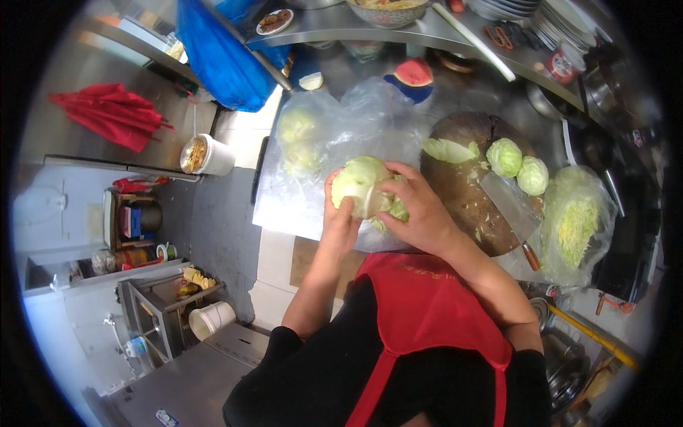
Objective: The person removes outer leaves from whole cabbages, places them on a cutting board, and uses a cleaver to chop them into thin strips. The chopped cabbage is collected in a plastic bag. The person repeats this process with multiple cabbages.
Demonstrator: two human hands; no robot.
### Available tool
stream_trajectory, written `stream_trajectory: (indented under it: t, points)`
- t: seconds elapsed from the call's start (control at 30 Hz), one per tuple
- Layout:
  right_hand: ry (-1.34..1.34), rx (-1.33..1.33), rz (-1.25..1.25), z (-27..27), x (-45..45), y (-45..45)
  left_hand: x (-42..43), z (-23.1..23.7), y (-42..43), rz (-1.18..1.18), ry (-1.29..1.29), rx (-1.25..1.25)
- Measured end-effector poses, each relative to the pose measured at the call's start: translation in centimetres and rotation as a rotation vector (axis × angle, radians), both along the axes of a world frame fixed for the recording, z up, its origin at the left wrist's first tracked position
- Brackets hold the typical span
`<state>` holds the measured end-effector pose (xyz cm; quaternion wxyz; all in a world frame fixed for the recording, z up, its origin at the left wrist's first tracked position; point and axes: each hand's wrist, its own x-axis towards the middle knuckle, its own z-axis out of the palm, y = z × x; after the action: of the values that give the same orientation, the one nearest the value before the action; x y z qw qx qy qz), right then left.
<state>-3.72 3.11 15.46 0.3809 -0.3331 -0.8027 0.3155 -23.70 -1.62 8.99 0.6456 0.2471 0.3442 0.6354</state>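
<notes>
Between my two hands is a pale green cabbage head (360,181), held over the near edge of the steel table. My left hand (341,213) grips its left side, with the thumb in front. On the right, my right hand (413,205) has its fingers on the cabbage and its outer leaves. A clear plastic bag (299,139) with more cabbages lies beyond. The round wooden chopping block (459,197) to the right bears a loose cabbage leaf (448,151), two small cabbage heads (504,157) and a cleaver (509,205), whose wooden handle overhangs the block's near edge.
A clear bag of shredded cabbage (576,229) sits right of the block. Behind are a watermelon piece (413,72) and a steel shelf (331,33) with bowls and plates. A blue umbrella (224,58) hangs at the back left; a white bucket (216,155) stands left of the table.
</notes>
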Motion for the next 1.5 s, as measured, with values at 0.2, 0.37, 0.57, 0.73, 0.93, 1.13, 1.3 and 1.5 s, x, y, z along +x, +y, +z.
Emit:
stream_trajectory:
  t: [0.2, 0.37, 0.57, 0.73, 0.93, 1.13, 1.3, 1.5]
  points:
    - [-0.088, 0.195, 0.052, 0.5, 1.0, 0.6, -0.1, 0.1, 0.3, 0.017, -0.012, -0.081]
    - [-0.197, 0.318, 0.138, 1.3, 1.5, 1.0, -0.4, 0.1, 0.5, -0.013, 0.104, -0.104]
    - [-0.263, 0.429, 0.196, 1.3, 1.5, 1.0, -0.5, 0.3, 0.8, 0.041, 0.036, -0.235]
    - [-0.315, 0.258, 0.256, -0.2, 2.0, 0.5, -2.2, -1.0, 1.5, 0.016, -0.209, -0.256]
    - [0.103, -0.129, 0.124, 2.0, 1.1, 2.6, -2.8, -1.9, 1.4, -0.157, -0.347, -0.261]
    - [0.105, -0.457, 0.269, 1.5, 1.6, 3.7, -2.8, -2.4, 0.3, -0.405, -0.36, -0.129]
    - [0.098, -0.415, 0.271, 0.8, 2.0, 4.3, -2.2, -1.7, 0.6, -0.415, -0.399, -0.244]
    - [0.126, -0.574, 0.302, 0.5, 2.5, 4.3, -2.3, -1.1, 1.1, -0.43, -0.398, -0.282]
